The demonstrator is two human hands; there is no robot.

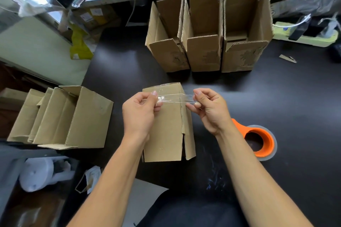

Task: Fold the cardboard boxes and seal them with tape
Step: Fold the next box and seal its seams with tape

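Observation:
A folded cardboard box (168, 131) lies on the dark table (276, 97) in front of me, its flap seam running toward me. Above its far end a strip of clear tape (175, 98) is stretched level between my hands. My left hand (140, 112) pinches the strip's left end between thumb and fingers. My right hand (209, 108) pinches its right end. An orange tape dispenser with a clear roll (258, 140) lies on the table just right of my right forearm.
Three open upright boxes (204, 42) stand in a row at the back. Several open boxes (60, 118) lie on their sides at the left table edge. A power strip (304, 33) with cables sits at the far right, and a cardboard scrap (287, 59) lies near it.

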